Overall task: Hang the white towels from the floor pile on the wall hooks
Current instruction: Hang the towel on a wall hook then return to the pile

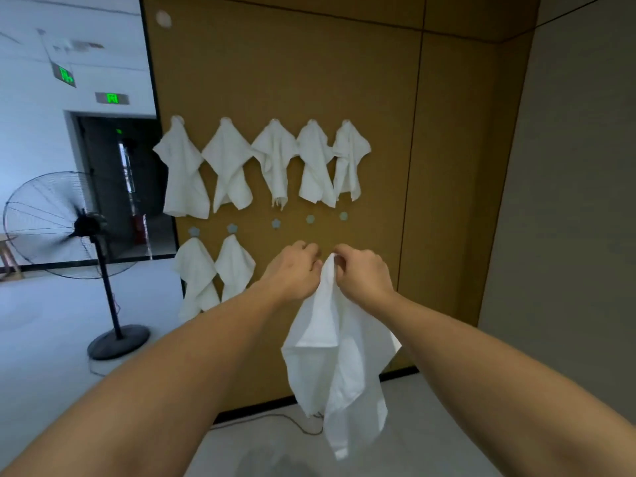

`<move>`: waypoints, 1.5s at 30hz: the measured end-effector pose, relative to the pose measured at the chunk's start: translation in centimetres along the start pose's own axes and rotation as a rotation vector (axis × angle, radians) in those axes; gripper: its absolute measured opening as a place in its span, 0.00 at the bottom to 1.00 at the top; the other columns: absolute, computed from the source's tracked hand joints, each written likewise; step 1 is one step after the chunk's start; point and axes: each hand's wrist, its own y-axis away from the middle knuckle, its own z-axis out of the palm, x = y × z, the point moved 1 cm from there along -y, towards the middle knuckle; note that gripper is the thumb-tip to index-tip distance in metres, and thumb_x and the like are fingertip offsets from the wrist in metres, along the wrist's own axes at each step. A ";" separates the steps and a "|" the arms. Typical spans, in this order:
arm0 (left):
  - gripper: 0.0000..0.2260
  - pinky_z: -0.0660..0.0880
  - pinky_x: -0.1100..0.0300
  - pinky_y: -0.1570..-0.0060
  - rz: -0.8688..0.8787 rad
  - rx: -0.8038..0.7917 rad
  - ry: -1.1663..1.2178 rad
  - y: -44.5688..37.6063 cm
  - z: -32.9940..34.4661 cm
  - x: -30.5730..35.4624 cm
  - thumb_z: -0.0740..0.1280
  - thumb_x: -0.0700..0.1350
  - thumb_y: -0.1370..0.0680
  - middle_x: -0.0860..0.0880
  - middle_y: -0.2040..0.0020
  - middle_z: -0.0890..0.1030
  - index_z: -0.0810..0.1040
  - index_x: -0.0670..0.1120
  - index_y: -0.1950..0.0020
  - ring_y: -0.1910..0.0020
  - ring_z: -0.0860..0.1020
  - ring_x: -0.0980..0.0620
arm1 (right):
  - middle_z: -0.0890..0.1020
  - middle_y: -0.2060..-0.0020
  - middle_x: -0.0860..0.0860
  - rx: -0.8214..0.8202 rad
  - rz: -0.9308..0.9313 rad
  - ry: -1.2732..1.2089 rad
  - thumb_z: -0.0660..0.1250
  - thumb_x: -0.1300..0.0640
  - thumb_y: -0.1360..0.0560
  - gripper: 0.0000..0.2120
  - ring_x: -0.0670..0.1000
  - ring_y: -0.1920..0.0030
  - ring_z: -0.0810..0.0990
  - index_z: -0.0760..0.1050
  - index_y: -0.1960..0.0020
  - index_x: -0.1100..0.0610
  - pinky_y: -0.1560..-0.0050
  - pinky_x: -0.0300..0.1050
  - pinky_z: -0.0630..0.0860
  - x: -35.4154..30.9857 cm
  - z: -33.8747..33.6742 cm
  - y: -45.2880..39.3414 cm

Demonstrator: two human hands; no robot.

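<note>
We hold a soft white towel [339,359] up at the brown wall [361,80].
Our left hand [296,270] and right hand [361,273] pinch its bunched top together. Seven floppy towels hang already: five above, two below. Five little star-shaped hooks [276,223] show.

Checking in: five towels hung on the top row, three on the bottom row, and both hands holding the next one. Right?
Not quite. The head view shows only two towels on the bottom row. The top row does hold five, and left hand and right hand both pinch the next towel.
</note>
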 end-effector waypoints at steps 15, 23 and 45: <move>0.15 0.73 0.53 0.46 -0.015 0.029 0.004 -16.3 4.8 -16.0 0.56 0.48 0.17 0.44 0.43 0.76 0.74 0.45 0.36 0.45 0.75 0.45 | 0.78 0.64 0.51 0.010 -0.016 -0.065 0.56 0.55 0.20 0.09 0.55 0.63 0.74 0.75 0.54 0.51 0.65 0.45 0.66 -0.3 14.4 -18.9; 0.17 0.75 0.54 0.45 -0.082 -0.056 0.057 -22.2 9.5 -23.0 0.59 0.43 0.21 0.44 0.39 0.76 0.72 0.46 0.31 0.43 0.77 0.44 | 0.70 0.71 0.46 -0.048 -0.002 -0.063 0.59 0.51 0.18 0.20 0.52 0.67 0.72 0.61 0.68 0.48 0.69 0.45 0.62 1.9 22.6 -25.7; 0.05 0.67 0.58 0.58 -0.339 0.109 0.033 -41.7 24.2 -33.0 0.64 0.43 0.21 0.46 0.56 0.82 0.80 0.47 0.52 0.54 0.79 0.46 | 0.80 0.65 0.49 -0.280 -0.199 -0.371 0.64 0.47 0.20 0.12 0.51 0.63 0.78 0.79 0.57 0.53 0.63 0.48 0.74 13.3 43.1 -45.2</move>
